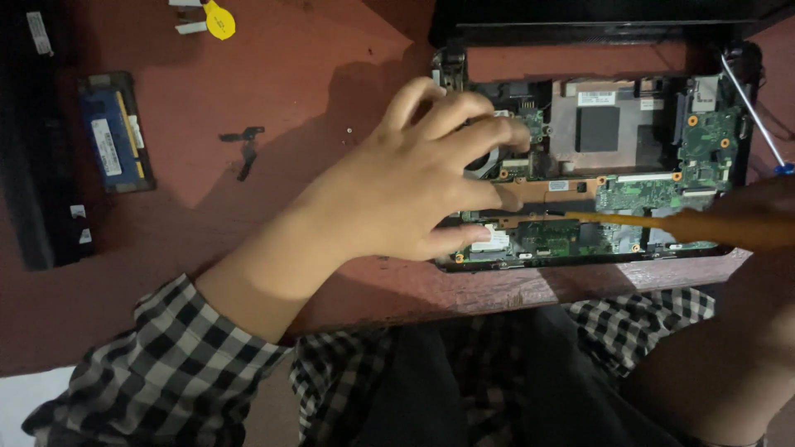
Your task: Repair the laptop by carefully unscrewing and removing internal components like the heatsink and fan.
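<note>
A reddish tabletop (273, 99) fills the view, seen from above by a person in a checked shirt seated at its near edge. On the right lies an opened laptop (596, 165), its cover off, showing green circuit boards, a copper heat plate and a dark chip. Its black lid stands at the far edge.

The left hand (406, 186) lies spread over the laptop's left part, fingers open and pressing down on the boards, apparently to steady the machine; it grips nothing. It hides what seems to be the fan beneath it.

The right hand (766, 207) enters from the right edge, mostly out of view and blurred. Its grip is closed on an orange-handled screwdriver (662, 222), whose shaft points left across the near boards, the tip near the left hand's fingers.

At the far left sits a long black battery (29, 149), and beside it a blue memory module (116, 132). A small black bracket (244, 145) lies between these and the laptop. A yellow tag (219, 21) rests at the far edge. A second screwdriver (758, 112) leans at the laptop's far right corner.
</note>
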